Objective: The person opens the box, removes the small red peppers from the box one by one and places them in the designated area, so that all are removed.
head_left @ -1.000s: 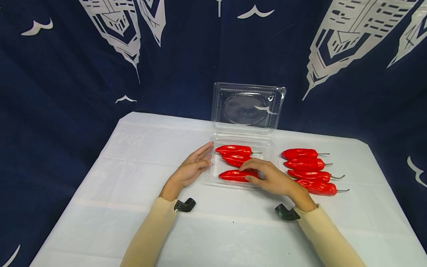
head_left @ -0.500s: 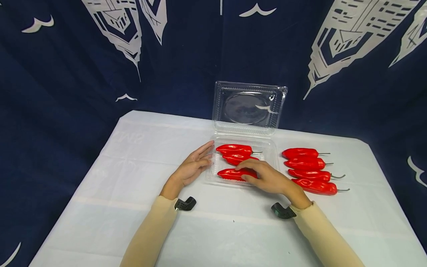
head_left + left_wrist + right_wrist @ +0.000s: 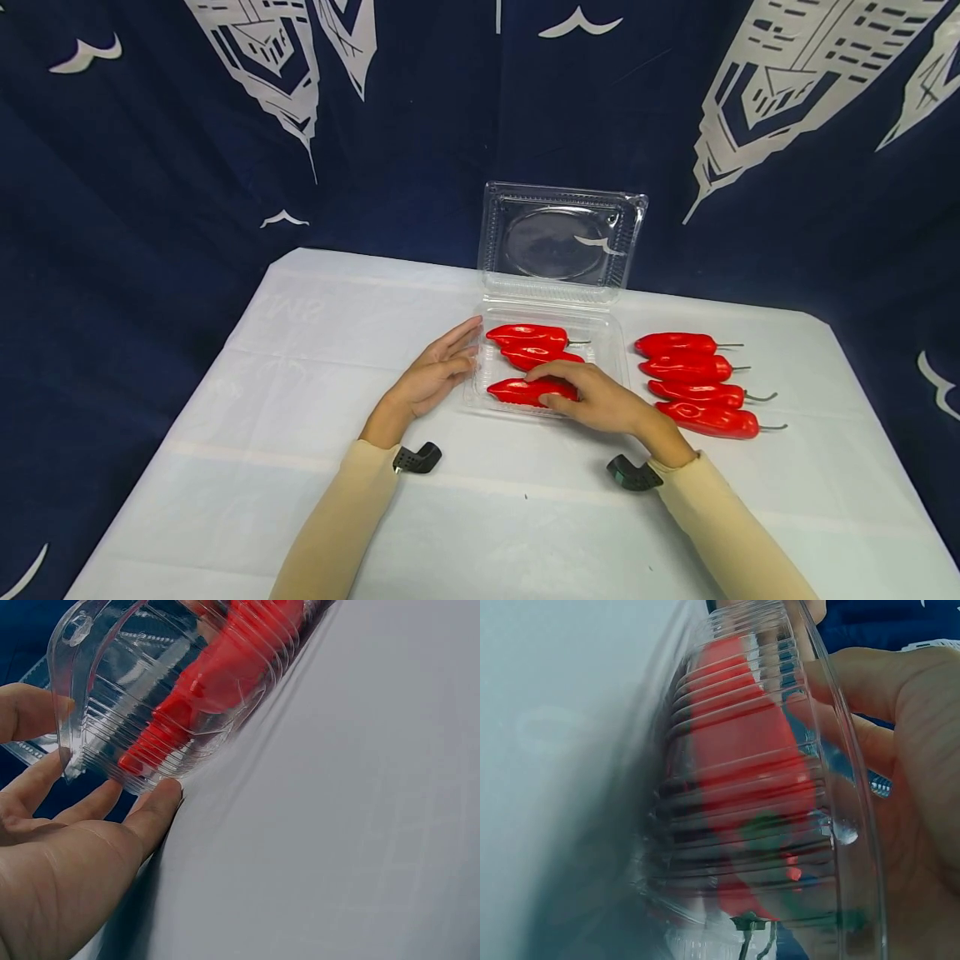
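A clear plastic clamshell container (image 3: pixel 617 346) stands open near the table's back edge, with three red peppers inside. My right hand (image 3: pixel 598 397) reaches in over its front wall, and its thumb and fingers hold the nearest pepper (image 3: pixel 510 392), covering that pepper's stem end. Behind it, the middle pepper (image 3: pixel 521 356) and the rear pepper (image 3: pixel 528 336) lie side by side, touching. On the container's left side my left hand (image 3: pixel 429 379) rests with extended fingers against the wall. The left wrist view shows those fingertips (image 3: pixel 161 799) at the rim and the lower side.
The container's lid (image 3: pixel 555 287) tilts up at the back, in front of a dark blue printed curtain (image 3: pixel 420 167). Several more red peppers (image 3: pixel 686 368) lie in a column to the right of the container on the white tablecloth (image 3: pixel 337 333).
My right hand has slid the nearest pepper slightly left inside the container, its fingers staying on it. My left hand keeps its place at the left wall.
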A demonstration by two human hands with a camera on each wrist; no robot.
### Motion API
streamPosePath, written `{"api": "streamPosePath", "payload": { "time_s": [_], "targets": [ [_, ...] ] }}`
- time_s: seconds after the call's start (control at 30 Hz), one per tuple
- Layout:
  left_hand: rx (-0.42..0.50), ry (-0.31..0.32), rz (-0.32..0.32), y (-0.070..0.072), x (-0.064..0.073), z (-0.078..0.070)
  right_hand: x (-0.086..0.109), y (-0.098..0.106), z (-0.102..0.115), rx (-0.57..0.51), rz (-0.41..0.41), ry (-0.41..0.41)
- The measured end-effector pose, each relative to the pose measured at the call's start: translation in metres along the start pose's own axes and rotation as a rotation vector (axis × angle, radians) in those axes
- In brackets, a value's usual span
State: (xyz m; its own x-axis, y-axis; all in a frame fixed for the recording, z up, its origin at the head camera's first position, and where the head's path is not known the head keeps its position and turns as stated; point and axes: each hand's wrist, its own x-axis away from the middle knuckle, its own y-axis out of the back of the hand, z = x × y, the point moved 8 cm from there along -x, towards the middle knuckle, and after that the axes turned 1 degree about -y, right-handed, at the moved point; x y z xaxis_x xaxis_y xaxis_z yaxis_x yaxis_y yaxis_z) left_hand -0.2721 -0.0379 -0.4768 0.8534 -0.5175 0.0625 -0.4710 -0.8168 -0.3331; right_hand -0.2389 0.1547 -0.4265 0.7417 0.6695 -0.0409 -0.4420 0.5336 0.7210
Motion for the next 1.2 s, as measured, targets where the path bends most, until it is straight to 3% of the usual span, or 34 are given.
{"api": "streamPosePath", "payload": {
  "time_s": [0.57, 0.87, 1.2],
  "targets": [
    [-0.024, 0.013, -0.008, 0.0001, -0.0014, 0.0018, -0.0026, 0.0024, -0.0067, -0.013, -0.007, -0.052],
    [-0.021, 0.011, -0.005, -0.0001, -0.0010, 0.0010, -0.0016, 0.0044, -0.0026, -0.008, 0.000, -0.018],
    [-0.025, 0.013, -0.014, 0.0021, -0.0009, 0.0022, -0.0014, 0.0037, -0.0034, 0.009, 0.035, -0.054]
  ]
}}
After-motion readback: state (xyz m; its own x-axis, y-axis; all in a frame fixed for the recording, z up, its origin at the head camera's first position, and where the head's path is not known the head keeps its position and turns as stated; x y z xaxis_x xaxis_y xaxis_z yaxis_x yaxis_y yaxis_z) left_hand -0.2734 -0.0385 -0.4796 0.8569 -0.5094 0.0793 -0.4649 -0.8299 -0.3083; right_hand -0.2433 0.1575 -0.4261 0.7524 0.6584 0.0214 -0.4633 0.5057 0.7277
